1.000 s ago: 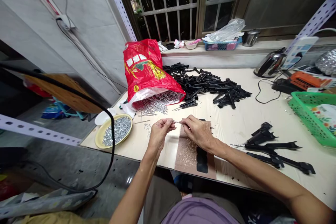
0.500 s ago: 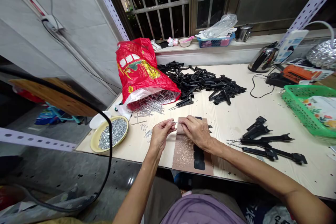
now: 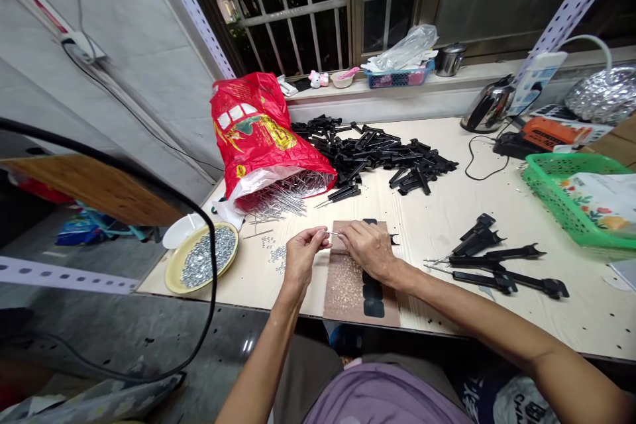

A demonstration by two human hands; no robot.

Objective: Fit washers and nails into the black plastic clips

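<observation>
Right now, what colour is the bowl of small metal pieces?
The bowl is pale yellow; see head view.

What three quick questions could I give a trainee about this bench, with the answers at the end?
1. True or false: in this view, the red bag lies left of the green basket.
2. Which hand is nearer the yellow bowl?
3. Fill in: a thin ____ spans the gap between the two hands' fingertips.

Key:
1. True.
2. The left hand, not the right hand.
3. A thin rod.
</observation>
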